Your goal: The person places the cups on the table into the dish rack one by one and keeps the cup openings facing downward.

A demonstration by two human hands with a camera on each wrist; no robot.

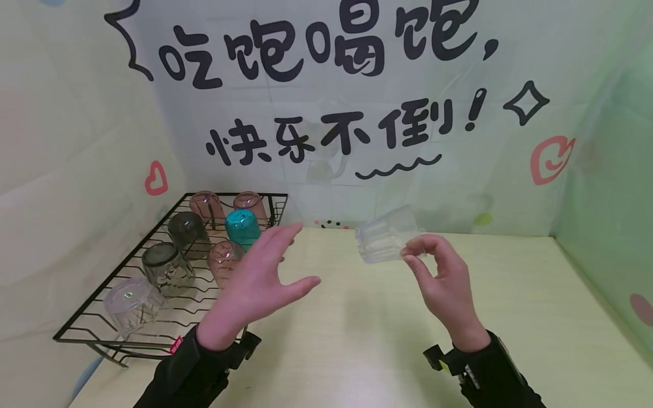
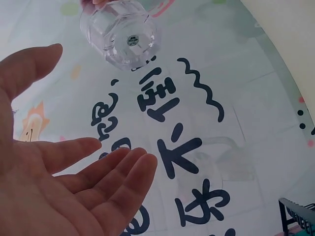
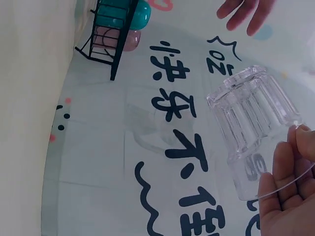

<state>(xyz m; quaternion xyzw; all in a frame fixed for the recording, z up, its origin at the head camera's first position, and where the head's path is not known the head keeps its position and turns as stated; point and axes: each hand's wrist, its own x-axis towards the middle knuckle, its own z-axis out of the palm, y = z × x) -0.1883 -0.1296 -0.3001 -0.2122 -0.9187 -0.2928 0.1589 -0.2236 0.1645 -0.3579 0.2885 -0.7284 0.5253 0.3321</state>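
A clear, fluted plastic cup [image 1: 386, 235] is held up over the table by my right hand [image 1: 442, 286], whose thumb and fingers pinch its rim. The cup lies tipped on its side in the air, its base toward the left. In the right wrist view the fluted wall of the cup [image 3: 253, 113] and the pinching fingers [image 3: 283, 169] show closely. My left hand [image 1: 257, 280] hovers empty by the rack's right side, thumb spread from the fingers. In the left wrist view its palm [image 2: 64, 196] faces up, apart from the cup's base [image 2: 132, 40].
A black wire rack [image 1: 191, 309] stands at the left with several upturned cups: a teal cup [image 1: 242, 228], pink cups, dark grey ones and a clear cup [image 1: 134, 303]. Behind the pale table [image 1: 357, 351] hangs a printed cloth [image 1: 316, 107]; a green side cloth [image 1: 607, 187] borders the right.
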